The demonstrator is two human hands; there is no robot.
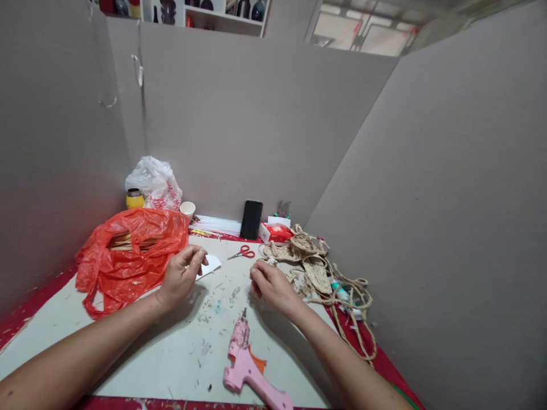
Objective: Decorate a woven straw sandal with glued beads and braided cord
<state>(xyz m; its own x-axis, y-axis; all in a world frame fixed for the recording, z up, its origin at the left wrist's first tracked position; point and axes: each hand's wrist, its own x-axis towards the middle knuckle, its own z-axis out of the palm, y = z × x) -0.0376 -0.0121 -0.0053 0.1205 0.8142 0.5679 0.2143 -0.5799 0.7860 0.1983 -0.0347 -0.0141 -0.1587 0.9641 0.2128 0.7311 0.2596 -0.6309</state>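
Note:
My left hand (182,276) hovers over the board beside the red plastic bag, its fingers curled in toward the thumb. Behind its fingertips a piece of white paper (211,265) shows; whether they touch it I cannot tell. To the right, my right hand (272,286) is closed, knuckles up, close to a heap of braided straw pieces and cord (317,273). Anything inside either hand is hidden or too small to make out. Below and between the hands lies a pink glue gun (243,364) with an orange trigger, its nozzle pointing away from me.
Red-handled scissors (245,252) lie beyond the hands. The red plastic bag (128,273) holds flat straw-coloured strips. Along the back stand a phone (251,220), a white cup (187,209), a yellow jar (135,199) and a white bag (154,179). Grey partitions (239,119) enclose the table.

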